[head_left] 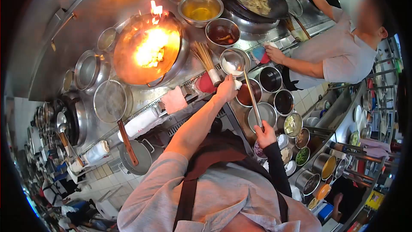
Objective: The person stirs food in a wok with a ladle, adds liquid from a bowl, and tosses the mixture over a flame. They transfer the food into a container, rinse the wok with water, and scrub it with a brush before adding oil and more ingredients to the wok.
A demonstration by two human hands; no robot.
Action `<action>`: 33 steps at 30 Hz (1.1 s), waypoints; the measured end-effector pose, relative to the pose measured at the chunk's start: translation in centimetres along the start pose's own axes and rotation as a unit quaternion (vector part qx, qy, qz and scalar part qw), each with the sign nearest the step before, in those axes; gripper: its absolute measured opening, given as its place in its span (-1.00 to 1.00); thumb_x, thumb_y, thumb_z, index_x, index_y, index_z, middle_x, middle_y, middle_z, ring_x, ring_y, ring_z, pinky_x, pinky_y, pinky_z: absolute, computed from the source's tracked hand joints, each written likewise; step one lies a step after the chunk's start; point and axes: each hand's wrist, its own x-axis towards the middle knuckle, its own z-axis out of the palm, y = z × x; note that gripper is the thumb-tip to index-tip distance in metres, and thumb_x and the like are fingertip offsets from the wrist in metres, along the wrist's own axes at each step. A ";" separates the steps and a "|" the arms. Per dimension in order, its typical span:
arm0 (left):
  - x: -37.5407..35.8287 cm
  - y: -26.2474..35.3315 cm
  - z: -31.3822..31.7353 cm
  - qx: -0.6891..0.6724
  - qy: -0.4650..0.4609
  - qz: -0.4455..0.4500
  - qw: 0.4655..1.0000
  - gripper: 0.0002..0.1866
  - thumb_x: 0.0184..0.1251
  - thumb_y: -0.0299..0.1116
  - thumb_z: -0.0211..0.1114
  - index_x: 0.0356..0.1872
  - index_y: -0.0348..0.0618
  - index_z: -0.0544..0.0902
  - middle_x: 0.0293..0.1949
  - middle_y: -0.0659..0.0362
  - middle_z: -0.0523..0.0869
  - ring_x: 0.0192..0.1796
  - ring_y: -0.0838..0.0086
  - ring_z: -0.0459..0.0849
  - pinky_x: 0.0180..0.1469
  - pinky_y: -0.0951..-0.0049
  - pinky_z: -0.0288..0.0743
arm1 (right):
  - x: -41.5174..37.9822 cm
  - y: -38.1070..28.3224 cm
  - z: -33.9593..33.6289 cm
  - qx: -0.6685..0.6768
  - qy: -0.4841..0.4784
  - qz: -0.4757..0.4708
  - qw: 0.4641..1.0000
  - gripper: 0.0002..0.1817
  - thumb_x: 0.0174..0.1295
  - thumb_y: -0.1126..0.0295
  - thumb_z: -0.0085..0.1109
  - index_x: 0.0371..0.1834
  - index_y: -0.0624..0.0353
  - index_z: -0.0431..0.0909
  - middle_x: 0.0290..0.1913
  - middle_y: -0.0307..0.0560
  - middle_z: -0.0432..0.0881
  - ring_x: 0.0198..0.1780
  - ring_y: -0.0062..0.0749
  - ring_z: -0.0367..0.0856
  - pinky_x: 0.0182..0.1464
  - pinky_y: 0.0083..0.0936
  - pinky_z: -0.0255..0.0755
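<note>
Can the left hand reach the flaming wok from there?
Probably yes. The left hand rests at the stove's edge, and the flaming wok sits just beyond it, with only a bamboo brush alongside.

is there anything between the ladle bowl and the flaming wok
Yes. The bamboo brush stands upright between the ladle and the flaming wok, gripped at its base by the left hand. The right hand holds the ladle's handle end.
</note>
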 end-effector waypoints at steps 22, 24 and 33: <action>-0.2 1.5 -1.1 0.004 -0.031 -0.043 0.999 -0.10 0.17 -0.36 0.43 0.49 -0.51 0.19 0.46 -0.28 0.38 0.37 -0.18 0.54 0.40 0.07 0.49 | 0.3 -2.3 -0.1 0.287 -0.072 0.228 0.928 -0.76 0.54 0.29 0.16 0.18 0.07 0.53 -0.53 -0.34 0.40 -0.71 -0.72 0.18 -0.72 -0.64 0.01; -0.2 1.5 -1.4 0.000 -0.037 -0.044 0.998 -0.09 0.16 -0.33 0.44 0.49 -0.50 0.20 0.43 -0.29 0.42 0.37 -0.18 0.55 0.39 0.07 0.49 | 0.6 -2.1 -1.0 0.358 -0.098 0.258 0.892 -0.73 0.56 0.25 0.14 0.20 0.07 0.53 -0.50 -0.32 0.41 -0.72 -0.71 0.17 -0.72 -0.64 -0.01; -10.1 -2.8 -8.8 -0.170 -0.075 -0.076 0.980 -0.15 0.08 -0.02 0.57 0.31 -0.39 0.51 0.07 -0.21 0.75 0.17 -0.01 0.73 0.24 0.13 0.57 | -0.7 -3.2 -2.7 0.537 -0.165 0.241 0.792 -0.66 0.63 0.20 0.03 0.29 0.12 0.51 -0.44 -0.33 0.37 -0.64 -0.74 0.18 -0.70 -0.70 0.01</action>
